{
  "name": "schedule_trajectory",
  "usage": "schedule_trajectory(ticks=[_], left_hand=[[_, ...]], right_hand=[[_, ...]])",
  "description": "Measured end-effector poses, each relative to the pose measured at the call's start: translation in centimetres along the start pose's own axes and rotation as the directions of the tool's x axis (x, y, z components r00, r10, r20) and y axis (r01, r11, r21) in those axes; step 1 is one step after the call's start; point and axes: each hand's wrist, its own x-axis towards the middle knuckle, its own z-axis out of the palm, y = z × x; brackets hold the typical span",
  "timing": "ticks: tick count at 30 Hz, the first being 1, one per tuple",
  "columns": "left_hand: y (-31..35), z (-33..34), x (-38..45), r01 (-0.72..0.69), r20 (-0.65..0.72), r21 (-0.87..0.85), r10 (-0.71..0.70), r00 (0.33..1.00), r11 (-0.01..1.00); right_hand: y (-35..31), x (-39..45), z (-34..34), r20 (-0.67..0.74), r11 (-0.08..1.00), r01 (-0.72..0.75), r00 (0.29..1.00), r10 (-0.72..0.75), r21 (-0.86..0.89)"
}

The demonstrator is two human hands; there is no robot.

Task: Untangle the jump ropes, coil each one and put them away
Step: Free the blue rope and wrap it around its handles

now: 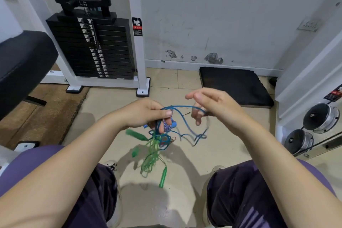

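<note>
A blue jump rope and a green jump rope hang tangled together between my knees, above the floor. My left hand grips the bundle at its top, thumb pressed on the blue cord, with a blue handle showing under its fingers. A loop of blue cord arcs over to my right hand, which has the cord hooked around its lower curled fingers while thumb and index finger stick out. Green handles dangle below and at the left.
A white weight-stack machine stands ahead on the left, with a black padded bench beside it. A black mat lies by the wall. Dumbbells sit on a rack at the right. Tan floor lies under the ropes.
</note>
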Motion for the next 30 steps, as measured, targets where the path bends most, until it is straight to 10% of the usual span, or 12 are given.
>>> schedule_trajectory(ticks=[10,14,18,26,30], left_hand=[[1.5,1.2,-1.0,-0.110,0.152,-0.092,0.123,0.981,0.990],[1.3,0.2,-1.0,-0.061,0.146,-0.058,0.068,0.987,0.996],[0.7,-0.3,-0.8,-0.007,0.157,0.022,0.004,0.988,1.000],[0.7,0.0,-0.2,-0.059,-0.095,-0.207,0.040,0.995,0.977],[0.9,0.5,0.0,-0.082,-0.154,-0.392,0.022,0.988,0.917]], right_hand=[[2.0,0.3,3.1,0.181,0.889,0.072,0.983,0.012,-0.452],[1.2,0.2,2.4,0.186,0.982,-0.018,0.981,0.053,-0.186],[0.5,0.3,2.1,0.015,0.997,0.068,0.998,-0.067,-0.022],[1.3,1.3,1.4,-0.427,0.954,0.112,0.875,-0.228,-0.280],[1.5,0.9,2.4,-0.116,0.969,0.133,0.980,-0.159,-0.207]])
